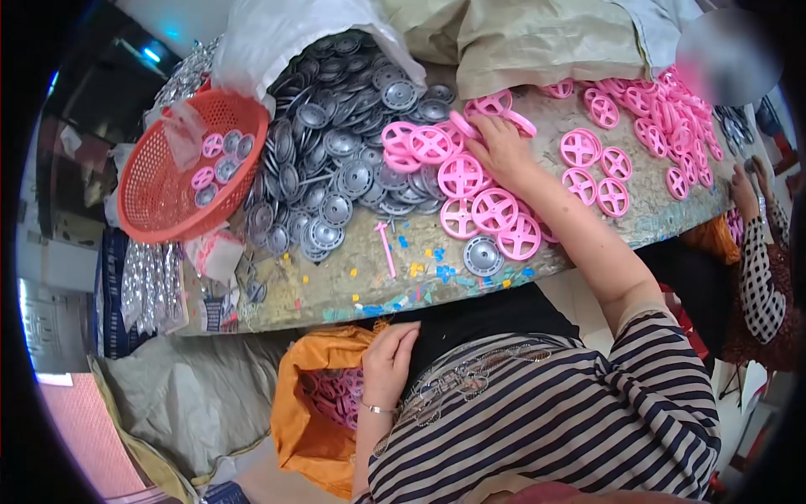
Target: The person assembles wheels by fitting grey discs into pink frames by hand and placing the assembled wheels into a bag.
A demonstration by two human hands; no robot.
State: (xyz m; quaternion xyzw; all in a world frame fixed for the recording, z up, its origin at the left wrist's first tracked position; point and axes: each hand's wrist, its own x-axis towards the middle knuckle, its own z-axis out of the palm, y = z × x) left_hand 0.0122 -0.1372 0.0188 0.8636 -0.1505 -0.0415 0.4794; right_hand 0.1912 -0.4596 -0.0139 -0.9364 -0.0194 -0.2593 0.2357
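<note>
My right hand (504, 153) reaches over the worktable, its fingers curled at a pink spoked wheel (464, 125) in a loose heap. More pink wheels (461, 175) lie around and below that hand, some overlapping. Left of it spreads a big pile of grey round discs (340, 143), spilling from a white sack (315, 29). A single grey disc (484, 255) rests near the front edge beside the pink wheels. My left hand (391, 359) is down by my lap, below the table edge, with its fingers closed together; whatever is inside them is hidden.
An orange-red basket (138, 189) at left holds a few wheels and discs. A pink T-shaped stick (386, 249) lies near the front edge of the table (327, 290). An orange bag (294, 412) of pink parts sits below. Another person's hand (744, 193) is at far right.
</note>
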